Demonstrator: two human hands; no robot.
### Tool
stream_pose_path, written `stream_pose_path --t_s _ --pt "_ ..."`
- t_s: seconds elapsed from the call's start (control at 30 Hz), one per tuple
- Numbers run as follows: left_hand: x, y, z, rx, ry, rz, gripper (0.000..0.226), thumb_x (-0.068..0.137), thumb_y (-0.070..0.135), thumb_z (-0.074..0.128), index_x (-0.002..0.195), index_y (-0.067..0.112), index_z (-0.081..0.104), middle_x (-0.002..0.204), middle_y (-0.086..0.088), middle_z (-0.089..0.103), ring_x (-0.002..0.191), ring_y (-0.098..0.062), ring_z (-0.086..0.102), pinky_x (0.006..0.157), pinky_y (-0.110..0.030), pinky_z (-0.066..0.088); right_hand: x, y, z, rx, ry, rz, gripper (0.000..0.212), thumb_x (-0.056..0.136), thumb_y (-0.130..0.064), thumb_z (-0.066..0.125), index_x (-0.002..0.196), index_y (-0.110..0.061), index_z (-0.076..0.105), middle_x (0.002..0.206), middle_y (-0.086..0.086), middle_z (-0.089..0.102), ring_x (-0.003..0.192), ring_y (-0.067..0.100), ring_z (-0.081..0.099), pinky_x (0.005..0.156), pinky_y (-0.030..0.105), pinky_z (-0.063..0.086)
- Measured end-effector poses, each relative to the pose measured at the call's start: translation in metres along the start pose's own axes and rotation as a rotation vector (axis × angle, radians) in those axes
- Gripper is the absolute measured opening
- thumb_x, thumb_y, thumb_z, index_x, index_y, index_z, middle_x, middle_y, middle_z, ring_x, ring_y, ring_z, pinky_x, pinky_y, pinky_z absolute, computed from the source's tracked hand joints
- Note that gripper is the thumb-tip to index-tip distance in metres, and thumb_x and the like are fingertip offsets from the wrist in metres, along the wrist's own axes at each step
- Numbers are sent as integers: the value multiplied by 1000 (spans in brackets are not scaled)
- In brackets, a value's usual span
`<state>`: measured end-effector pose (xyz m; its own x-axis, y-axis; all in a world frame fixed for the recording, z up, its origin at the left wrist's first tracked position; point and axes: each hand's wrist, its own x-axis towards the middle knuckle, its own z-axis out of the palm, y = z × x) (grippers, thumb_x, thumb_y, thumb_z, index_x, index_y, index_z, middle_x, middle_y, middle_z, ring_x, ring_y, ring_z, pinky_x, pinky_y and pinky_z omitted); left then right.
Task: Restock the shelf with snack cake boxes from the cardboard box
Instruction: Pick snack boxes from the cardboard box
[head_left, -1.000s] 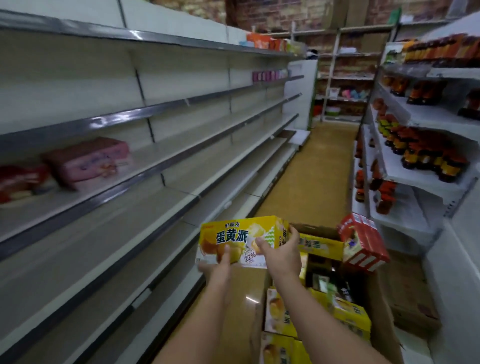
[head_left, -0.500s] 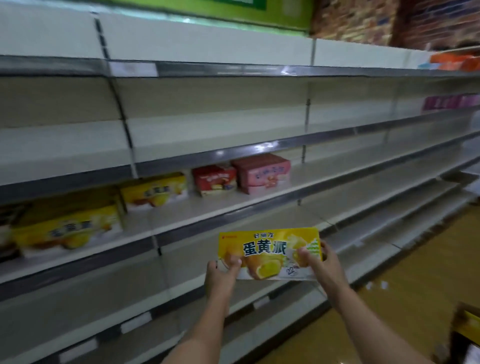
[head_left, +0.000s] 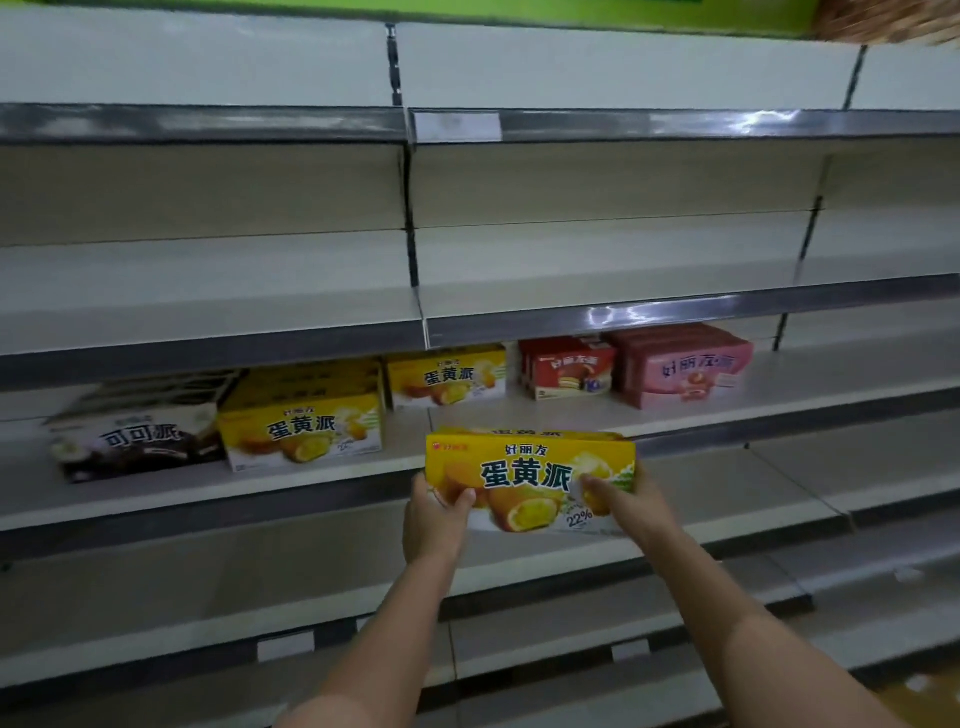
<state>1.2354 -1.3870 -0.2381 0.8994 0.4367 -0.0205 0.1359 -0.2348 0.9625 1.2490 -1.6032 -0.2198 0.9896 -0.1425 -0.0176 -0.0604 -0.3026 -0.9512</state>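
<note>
Both hands gripped 1 yellow snack cake box (head_left: 530, 480): left hand (head_left: 435, 519) curled round its lower-left corner with the thumb on the front face, right hand (head_left: 626, 501) clamped on the right end, thumb across the print. Box was held level, front face toward the camera, in the air just in front of the stocked shelf's front edge (head_left: 727, 439) and not yet resting on it.

Step, as judged: carry-to-shelf, placement pending. Cardboard source box was not in view.

On that shelf sat a dark cocoa box row (head_left: 137, 441) far left, a front yellow stack (head_left: 304, 428) beside it, a second yellow box (head_left: 449, 378) set further back, then red boxes (head_left: 569, 368) and pink boxes (head_left: 685, 371) to the right.

Next move probably called for lifting the box over the lip and sliding it back into the bare strip in front of the rear yellow box, matching label facing.

Room: that strip lay between the front yellow stack and the red boxes, a fairly snug slot. The upper shelf's metal edge (head_left: 597, 319) overhung the rows, so headroom looked limited. Shelf to the right of the pink boxes lay bare, as did the tiers below.
</note>
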Motion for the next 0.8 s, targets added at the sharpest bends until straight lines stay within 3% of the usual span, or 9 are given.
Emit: stream_pose_path --t_s 0.1,0.2,0.33,0.47,0.53,0.7,0.8 --pt "18 5 -1 -28 28 29 18 93 26 60 109 23 53 113 -2 65 94 -21 58 88 -37 47 31 -7 11 1 -4 -34 58 71 -35 81 117 -19 49 111 6 63 101 25 62 92 44 51" --pt "40 9 2 58 94 26 27 91 39 59 111 22 59 112 -5 63 104 -26 56 91 -40 47 61 -11 18 -48 -6 -82 56 69 -36 82 108 -20 45 107 4 63 99 25 62 92 48 50" --pt "70 9 6 173 143 -9 30 87 52 59 105 27 62 113 -5 56 105 -27 54 89 -38 47 96 -20 27 -191 -11 -184 51 75 -38 78 112 -22 46 105 -1 60 102 24 59 81 33 45" --pt "94 3 11 119 181 -47 23 88 46 61 99 26 62 118 -10 59 105 -29 57 90 -41 49 126 -27 42 -520 -5 -228 69 76 -56 70 127 -18 42 121 7 59 113 31 54 82 37 44" --pt "106 -1 14 126 212 -58 22 87 44 62 98 25 63 116 -10 60 105 -30 57 90 -42 49 139 -26 50 -607 9 -212 70 77 -59 67 127 -16 41 119 9 58 110 32 55 76 35 41" --pt "138 -9 20 78 266 -35 14 90 33 62 98 21 64 109 -8 64 102 -29 58 81 -35 45 170 -28 71 -537 -12 -172 53 80 -48 70 113 -13 48 106 7 62 95 28 58 70 31 38" --pt "158 -13 27 5 255 -41 20 90 29 63 106 17 63 112 -7 63 106 -28 57 85 -36 43 188 -24 84 -459 -45 -165 50 80 -46 71 111 -13 51 103 6 64 90 25 58 70 31 40"
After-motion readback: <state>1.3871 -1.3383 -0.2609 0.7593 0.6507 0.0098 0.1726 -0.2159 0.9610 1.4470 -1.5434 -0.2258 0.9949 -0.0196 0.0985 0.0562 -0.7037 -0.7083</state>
